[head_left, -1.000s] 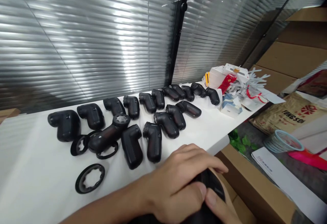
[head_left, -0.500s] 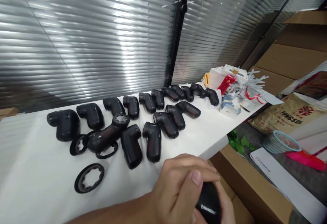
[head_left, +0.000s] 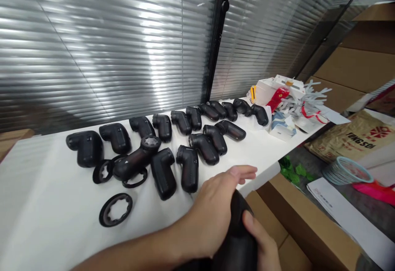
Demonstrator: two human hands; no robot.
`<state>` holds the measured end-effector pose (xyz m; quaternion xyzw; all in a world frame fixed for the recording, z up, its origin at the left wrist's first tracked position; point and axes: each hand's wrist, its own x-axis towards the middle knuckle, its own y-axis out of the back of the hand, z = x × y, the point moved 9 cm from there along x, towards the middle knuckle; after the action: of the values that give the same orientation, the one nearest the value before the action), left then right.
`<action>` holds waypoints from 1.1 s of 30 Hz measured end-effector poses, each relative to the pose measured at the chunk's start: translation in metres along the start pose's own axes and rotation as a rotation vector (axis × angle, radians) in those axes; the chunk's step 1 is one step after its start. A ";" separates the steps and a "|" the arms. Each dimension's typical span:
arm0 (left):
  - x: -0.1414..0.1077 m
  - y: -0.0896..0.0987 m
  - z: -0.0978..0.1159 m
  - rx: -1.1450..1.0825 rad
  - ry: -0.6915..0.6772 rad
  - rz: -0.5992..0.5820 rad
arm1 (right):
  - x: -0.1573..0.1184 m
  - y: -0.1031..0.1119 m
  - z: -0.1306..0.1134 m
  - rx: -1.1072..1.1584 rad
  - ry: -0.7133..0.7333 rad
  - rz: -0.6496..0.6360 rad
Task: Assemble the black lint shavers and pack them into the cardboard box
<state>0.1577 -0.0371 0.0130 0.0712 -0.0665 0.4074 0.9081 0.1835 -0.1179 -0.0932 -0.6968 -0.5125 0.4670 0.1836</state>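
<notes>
A black angled handheld device (head_left: pixel 237 242) with a rounded body is at the bottom of the view, just off the table's front edge. My right hand (head_left: pixel 266 242) grips it from the right, thumb lying along its side. Against its upper left side rests the palm of my left hand (head_left: pixel 212 209), fingers stretched out beyond the device's top. Part of the device is hidden behind my left hand and wrist. Similar black devices (head_left: pixel 189 168) lie in rows on the white table (head_left: pixel 70 221). A black ring with a scalloped inner edge (head_left: pixel 105 213) lies nearer to me.
More black rings (head_left: pixel 101 172) lie around one device at the left. White boxes (head_left: pixel 285 85), a red packet (head_left: pixel 279 97) and paper strips crowd the table's right end. Below stand a cardboard box (head_left: pixel 304 211) and a blue basket (head_left: pixel 348 171). Blinds (head_left: pixel 101 48) back the table.
My left hand has gone from closed over the device to fingers stretched out, palm against it. The device has turned, and its white lettering no longer shows.
</notes>
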 end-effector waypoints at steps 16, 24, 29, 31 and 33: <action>0.008 -0.004 -0.050 0.075 0.530 -0.274 | 0.018 -0.006 0.023 0.275 -0.283 -0.155; 0.016 -0.006 -0.058 0.025 0.504 -0.227 | 0.012 -0.014 0.025 0.331 -0.361 -0.119; 0.013 -0.011 -0.060 0.003 0.539 -0.290 | 0.014 -0.006 0.021 0.161 -0.288 -0.133; 0.012 -0.015 -0.053 -0.030 0.466 -0.312 | 0.015 0.003 0.015 0.068 -0.172 -0.113; 0.014 -0.012 -0.039 -0.004 0.338 -0.276 | 0.014 0.013 0.010 -0.006 -0.059 -0.062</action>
<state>0.1783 -0.0272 -0.0235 0.0086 0.0963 0.2850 0.9536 0.1831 -0.1136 -0.1141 -0.6670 -0.5404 0.4800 0.1809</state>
